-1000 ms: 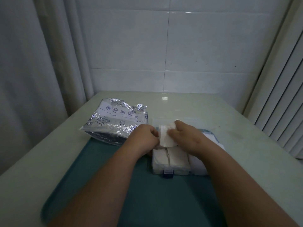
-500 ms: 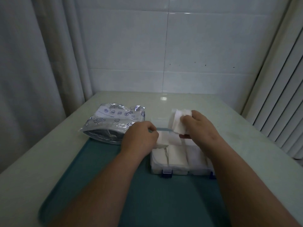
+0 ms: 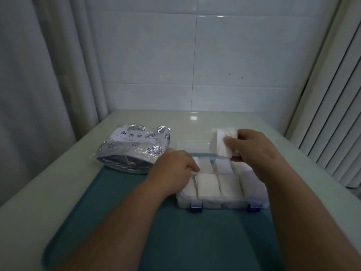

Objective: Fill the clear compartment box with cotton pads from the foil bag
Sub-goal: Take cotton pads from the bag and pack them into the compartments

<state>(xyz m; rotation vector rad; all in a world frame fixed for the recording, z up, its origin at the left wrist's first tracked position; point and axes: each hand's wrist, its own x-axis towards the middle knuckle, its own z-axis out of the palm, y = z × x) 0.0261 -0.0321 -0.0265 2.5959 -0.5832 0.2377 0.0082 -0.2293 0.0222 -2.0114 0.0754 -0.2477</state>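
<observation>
**Head view.** The clear compartment box lies open on a teal tray. Its lid is laid back on the far side, and two blue latches sit on its near wall. Every compartment that shows is packed with white cotton pads. The right end of the box is hidden under the right forearm.

The right hand hangs above the far right part of the box. Its fingers are clamped on a stack of cotton pads, held clear of the box. The left hand rests at the left end of the box, fingers curled down onto the pads there. Whether they pinch a pad or only press it cannot be told. The foil bag lies left of the box, partly on the tray and partly on the table.

**Risks.**
- Filling appears nearly complete, and no free compartment shows for the held stack.
- Forcing the stack onto packed pads would likely spring some over the dividers.
- The stack is soft and loose, so a slackened grip could fan it or shed a pad.
- The right forearm passes low over the right end of the box and could drag pads or shift it.

**Clearance.**
- Near side of the box: open tray.
- Beyond the lid and right of the box: open table, ending at an edge.
- Left of the box: crowded by the bag and the left hand.
</observation>
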